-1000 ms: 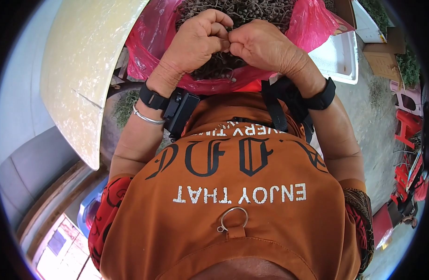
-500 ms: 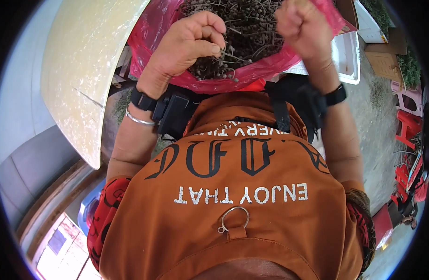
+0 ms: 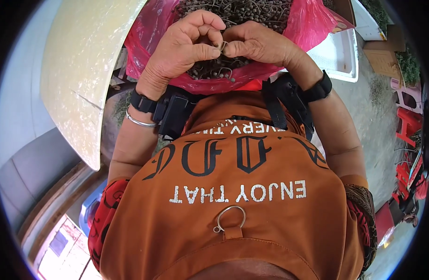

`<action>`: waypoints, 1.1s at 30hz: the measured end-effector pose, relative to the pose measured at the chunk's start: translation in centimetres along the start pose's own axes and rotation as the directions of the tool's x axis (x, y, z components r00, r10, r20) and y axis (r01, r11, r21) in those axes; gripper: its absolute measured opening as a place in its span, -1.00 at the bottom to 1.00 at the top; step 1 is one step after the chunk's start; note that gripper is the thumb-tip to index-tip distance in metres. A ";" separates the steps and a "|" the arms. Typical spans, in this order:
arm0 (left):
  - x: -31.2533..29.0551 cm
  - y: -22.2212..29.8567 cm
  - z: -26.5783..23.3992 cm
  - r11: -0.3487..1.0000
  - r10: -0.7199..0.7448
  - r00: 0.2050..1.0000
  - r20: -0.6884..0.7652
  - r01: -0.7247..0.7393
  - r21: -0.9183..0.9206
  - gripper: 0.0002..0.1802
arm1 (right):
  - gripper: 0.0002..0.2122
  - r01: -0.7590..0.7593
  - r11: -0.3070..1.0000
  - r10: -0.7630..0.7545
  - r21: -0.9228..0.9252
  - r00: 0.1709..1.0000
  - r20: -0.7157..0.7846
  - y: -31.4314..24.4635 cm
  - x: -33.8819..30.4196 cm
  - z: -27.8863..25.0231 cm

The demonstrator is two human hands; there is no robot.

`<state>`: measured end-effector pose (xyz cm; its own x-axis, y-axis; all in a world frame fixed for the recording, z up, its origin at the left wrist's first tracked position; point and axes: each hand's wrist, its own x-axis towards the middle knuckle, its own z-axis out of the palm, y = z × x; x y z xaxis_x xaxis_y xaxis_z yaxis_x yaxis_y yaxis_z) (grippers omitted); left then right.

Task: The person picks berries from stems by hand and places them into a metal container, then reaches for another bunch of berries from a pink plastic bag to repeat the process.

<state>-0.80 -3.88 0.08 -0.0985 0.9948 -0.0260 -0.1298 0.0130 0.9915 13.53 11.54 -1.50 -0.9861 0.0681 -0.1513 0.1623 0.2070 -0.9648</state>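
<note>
My left hand [image 3: 184,46] and my right hand [image 3: 266,44] meet over a pink plastic bag [image 3: 310,25]. Each has its thumb and index finger pinched together. Between the fingertips is a thin, pale brown dried stalk [image 3: 223,45], gripped from both sides; its ends are hidden by the fingers. The bag gapes around a heap of grey-brown dried stalks [image 3: 242,10] with small round heads, which lies under and beyond both hands. My wrists rest above its near rim.
At the left a large pale yellow panel [image 3: 79,70] slants past my arm. A white foam box [image 3: 340,56] sits right of the bag. Farther right are a cardboard box [image 3: 382,58], green plants [image 3: 408,65] and a red plastic stool [image 3: 408,126].
My right hand, blurred and raised at the right, has come in leftward and down to meet my left hand, and now grips the stalk too. The left hand has stayed nearly still.
</note>
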 end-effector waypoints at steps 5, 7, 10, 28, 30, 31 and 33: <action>0.4 0.2 0.8 0.965 -0.040 0.996 -0.074 0.058 0.256 -0.65 | -0.86 0.262 0.943 -0.268 -0.205 0.964 0.000 0.6 0.2 -0.9; 0.7 0.4 1.3 0.796 -0.056 0.994 -0.090 0.099 0.597 -0.76 | -0.87 0.272 0.864 -0.323 -0.423 0.945 -0.053 0.1 -0.1 -0.6; 1.5 -1.0 2.2 0.652 0.113 0.986 -0.121 0.019 0.758 -0.82 | -0.88 0.197 0.585 -0.455 -0.787 0.883 -0.116 -0.8 -0.9 0.0; 1.9 -1.9 3.4 0.230 0.361 0.870 0.335 -0.431 0.872 -0.82 | -0.86 0.389 0.766 -0.257 -0.512 0.915 0.311 -1.1 -1.9 -2.1; 2.1 -2.1 3.0 0.187 0.359 0.836 0.416 -0.501 0.845 -0.81 | -0.86 0.365 0.756 -0.192 -0.543 0.917 0.349 -1.2 -2.3 -2.4; 2.1 -2.1 2.8 0.166 0.357 0.816 0.455 -0.535 0.828 -0.80 | -0.86 0.415 0.734 -0.229 -0.538 0.897 0.378 -1.1 -2.7 -2.7; 1.9 -1.6 1.9 0.255 0.363 0.854 0.372 -0.475 0.842 -0.78 | -0.86 0.511 0.683 -0.301 -0.521 0.848 0.436 -1.1 -3.3 -3.2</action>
<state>1.07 -1.81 -1.35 0.2362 0.8921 0.3852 0.8445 -0.3845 0.3728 16.75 14.22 0.72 -0.9000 -0.4304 0.0685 -0.3751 0.6852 -0.6243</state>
